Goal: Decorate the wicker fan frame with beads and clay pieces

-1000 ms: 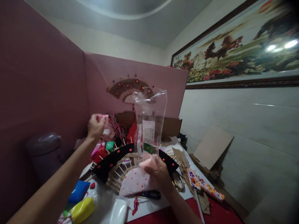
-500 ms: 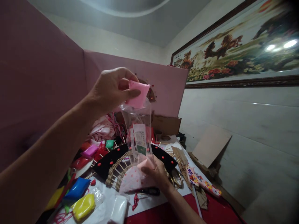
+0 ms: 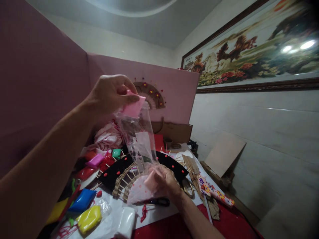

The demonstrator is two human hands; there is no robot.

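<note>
My left hand [image 3: 112, 91] is raised, its thumb and fingers pinching a bright pink clay packet [image 3: 134, 108] at the top of a clear plastic bag [image 3: 138, 127]. The bag hangs down with a white printed label [image 3: 142, 142] inside. Below, my right hand [image 3: 166, 182] is closed on the bag's lower end, where a pale peach packet [image 3: 152, 181] shows at the fingers. Behind and under that hand lies a fan-shaped piece with a black band [image 3: 109, 177], red dots, woven cord and a pale dotted centre [image 3: 136, 192].
Yellow [image 3: 89, 219], blue [image 3: 82, 200] and white [image 3: 126, 220] clay packets lie at the front left. Scissors [image 3: 188, 189] and a flower-patterned glue gun [image 3: 216, 194] are on the right. Another decorated fan [image 3: 156, 94] is on the pink panel [image 3: 179, 99] behind.
My left hand has moved left and slightly down with the pink packet, slanting the bag. The fan on the panel shows more. My right hand stays near the same spot, its peach packet turned.
</note>
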